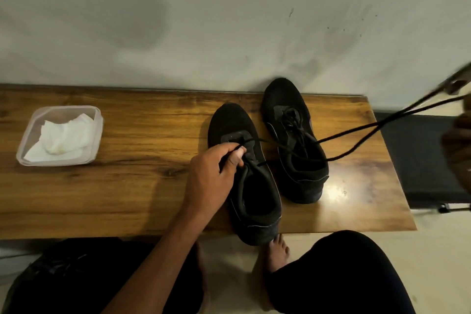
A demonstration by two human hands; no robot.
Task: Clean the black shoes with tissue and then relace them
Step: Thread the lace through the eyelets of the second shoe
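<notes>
Two black shoes stand side by side on the wooden table, toes toward the wall. The nearer shoe overhangs the front edge with its heel. My left hand pinches the black shoelace at this shoe's upper eyelets. From there the shoelace stretches in two strands across the farther shoe, which is laced, up to the right edge of the view. My right hand is blurred and cut off there, and holds the lace's far end raised in the air.
A clear plastic container with crumpled white tissue sits at the table's left. A wall rises right behind the table. A black seat stands off the right end. My knees and bare feet are below the front edge.
</notes>
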